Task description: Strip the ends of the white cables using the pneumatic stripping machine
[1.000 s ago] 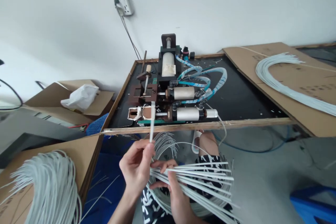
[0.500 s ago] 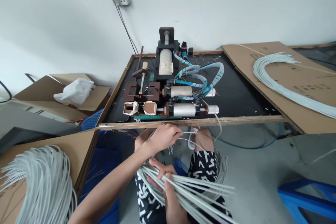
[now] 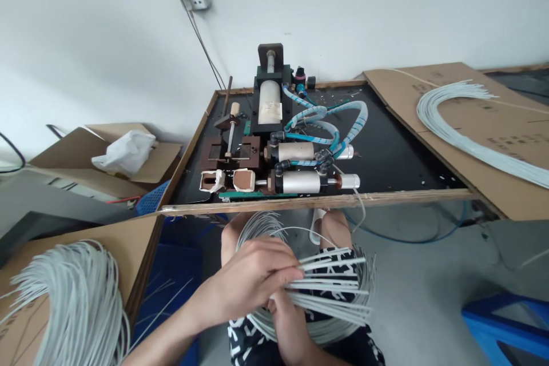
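A loose, fanned bundle of thin white wires (image 3: 330, 306) was held above the person's lap, just short of the black, wood-edged surface (image 3: 403, 154); ends pointed rightward. Left hand (image 3: 253, 271) lay across the top, fingers closed on the wires. Right hand (image 3: 289, 317) grasped the same bundle from beneath, the two hands touching. Black-and-white patterned shorts (image 3: 240, 346) showed below. On the surface: a machine of brown metal blocks and silver cylinders (image 3: 301, 182), with striped blue-and-white tubing (image 3: 361, 120) looping beside it. Right: a curved white wire bunch (image 3: 480, 154) on flat brown cardboard (image 3: 514, 120). Left: a thick pale wire heap (image 3: 83, 297), also on cardboard.
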{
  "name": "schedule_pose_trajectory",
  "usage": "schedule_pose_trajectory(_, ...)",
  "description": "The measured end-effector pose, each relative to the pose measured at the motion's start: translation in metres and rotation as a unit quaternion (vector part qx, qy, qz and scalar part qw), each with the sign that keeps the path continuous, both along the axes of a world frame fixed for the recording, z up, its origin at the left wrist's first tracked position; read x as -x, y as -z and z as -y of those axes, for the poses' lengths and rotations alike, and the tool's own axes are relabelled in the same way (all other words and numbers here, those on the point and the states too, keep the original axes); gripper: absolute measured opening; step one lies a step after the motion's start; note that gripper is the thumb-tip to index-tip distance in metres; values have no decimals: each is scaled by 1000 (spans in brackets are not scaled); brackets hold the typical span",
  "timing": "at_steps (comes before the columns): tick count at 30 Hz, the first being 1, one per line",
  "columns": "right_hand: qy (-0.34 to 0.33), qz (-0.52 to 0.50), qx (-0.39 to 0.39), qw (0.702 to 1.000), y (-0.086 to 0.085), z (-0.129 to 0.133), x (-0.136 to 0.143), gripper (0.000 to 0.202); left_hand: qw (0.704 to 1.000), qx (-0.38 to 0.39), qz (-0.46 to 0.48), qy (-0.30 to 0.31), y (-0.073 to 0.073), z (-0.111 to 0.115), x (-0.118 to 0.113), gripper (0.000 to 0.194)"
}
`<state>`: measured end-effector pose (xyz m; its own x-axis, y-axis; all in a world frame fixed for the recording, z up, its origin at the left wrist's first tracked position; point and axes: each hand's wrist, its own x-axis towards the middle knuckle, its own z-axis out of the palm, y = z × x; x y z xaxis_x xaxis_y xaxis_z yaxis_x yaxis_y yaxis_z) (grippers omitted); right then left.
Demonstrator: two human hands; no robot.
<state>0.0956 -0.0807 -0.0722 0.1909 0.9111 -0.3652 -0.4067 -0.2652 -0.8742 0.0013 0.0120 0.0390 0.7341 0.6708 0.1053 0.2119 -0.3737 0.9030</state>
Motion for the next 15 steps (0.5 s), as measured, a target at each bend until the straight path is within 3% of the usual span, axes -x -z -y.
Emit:
schedule_pose_trajectory(2,-26,-58,-12,998,-11,-4,1,53,986,61,79,-137,17,-3,5,32)
schedule_pose_trajectory(5,-43,-139,-24,989,-23,-7,0,51,893,119,247,-357,42,-11,14,32)
schedule_pose_trajectory(7,-38,-150,-17,988,-26,-7,-2,49,839,101,294,-446,52,-14,18,28)
schedule_pose_trajectory(10,-40,-146,-7,988,-24,-8,-4,49,822,63,233,-516,58,-14,20,27)
schedule_pose_trajectory(15,-55,-145,-12,988,-21,-9,-6,48,822,35,159,-546,61,-16,19,30)
